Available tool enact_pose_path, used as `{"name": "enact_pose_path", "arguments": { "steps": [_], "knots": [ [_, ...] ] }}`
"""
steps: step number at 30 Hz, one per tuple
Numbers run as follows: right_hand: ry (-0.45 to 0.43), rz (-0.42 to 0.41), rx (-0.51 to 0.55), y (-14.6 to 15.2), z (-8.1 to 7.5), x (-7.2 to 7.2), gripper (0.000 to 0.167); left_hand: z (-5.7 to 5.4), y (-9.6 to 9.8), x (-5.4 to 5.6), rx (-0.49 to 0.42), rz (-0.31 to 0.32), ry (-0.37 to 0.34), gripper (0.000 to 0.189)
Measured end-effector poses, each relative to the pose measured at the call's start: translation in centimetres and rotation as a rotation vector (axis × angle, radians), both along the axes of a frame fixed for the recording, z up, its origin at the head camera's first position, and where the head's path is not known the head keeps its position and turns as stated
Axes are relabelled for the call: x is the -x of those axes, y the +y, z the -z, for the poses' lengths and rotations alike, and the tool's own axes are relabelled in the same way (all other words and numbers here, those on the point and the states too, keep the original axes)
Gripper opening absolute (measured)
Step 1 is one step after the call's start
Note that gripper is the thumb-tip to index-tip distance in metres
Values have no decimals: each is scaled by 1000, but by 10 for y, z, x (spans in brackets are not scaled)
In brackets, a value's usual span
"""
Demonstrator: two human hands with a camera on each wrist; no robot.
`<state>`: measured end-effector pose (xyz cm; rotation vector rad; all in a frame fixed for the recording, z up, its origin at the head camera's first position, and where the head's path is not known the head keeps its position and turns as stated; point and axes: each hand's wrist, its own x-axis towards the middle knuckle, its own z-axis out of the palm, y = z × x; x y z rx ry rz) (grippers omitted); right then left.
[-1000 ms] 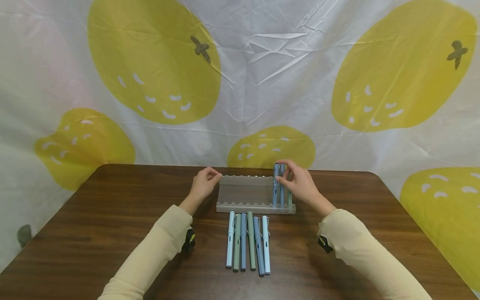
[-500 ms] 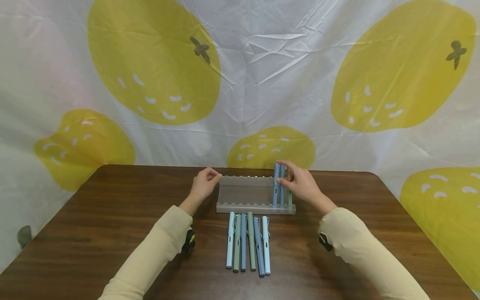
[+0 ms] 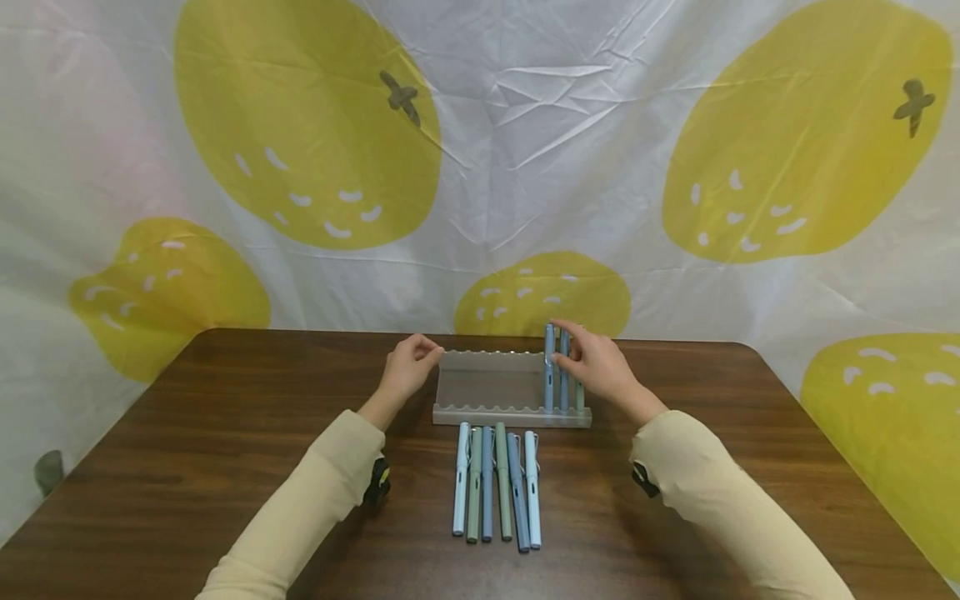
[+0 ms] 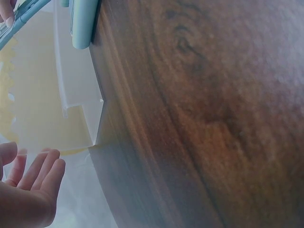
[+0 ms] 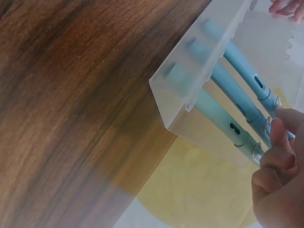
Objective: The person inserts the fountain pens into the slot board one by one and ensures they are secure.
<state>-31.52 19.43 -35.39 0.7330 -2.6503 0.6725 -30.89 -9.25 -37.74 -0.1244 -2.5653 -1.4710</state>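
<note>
A translucent pen rack [image 3: 487, 387] with wavy-edged grooves stands near the back of the table. At its upper left corner my left hand [image 3: 407, 367] holds the rack between thumb and fingertips. My right hand [image 3: 600, 362] pinches the upper part of a blue pen [image 3: 549, 379], whose lower end sits behind the rack's front lip. Just to the right, a second blue pen [image 3: 565, 387] and a green pen [image 3: 580, 398] lean in the rack, partly behind my right hand. The right wrist view shows all three pens' lower ends through the frosted lip [image 5: 175, 90].
In front of the rack, several pens lie side by side on the brown wooden table [image 3: 300, 400]: pale blue [image 3: 461, 483], green [image 3: 503, 483] and darker blue [image 3: 517, 492]. A white cloth with yellow fruit prints [image 3: 315, 125] hangs behind the table.
My right hand has shifted slightly left with the blue pen, widening the gap to the second blue pen. The left hand and the pens on the table have stayed put.
</note>
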Motion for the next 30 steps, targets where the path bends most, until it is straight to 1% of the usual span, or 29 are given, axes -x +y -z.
{"name": "enact_pose_path", "arguments": {
  "steps": [8, 20, 25, 30],
  "knots": [
    [-15, 13, -3, -2, -2, 1, 51, 0, 0, 0, 3, -1, 4, 19],
    [-29, 6, -5, -1, -3, -1, 53, 1, -1, 0, 5, 3, 2, 18],
    [1, -4, 25, -1, -4, -4, 52, 1, -1, 1, 2, 3, 4, 18],
    [46, -46, 43, -3, -2, -11, 50, 1, -2, 1, -5, 7, 9, 18]
  ]
}}
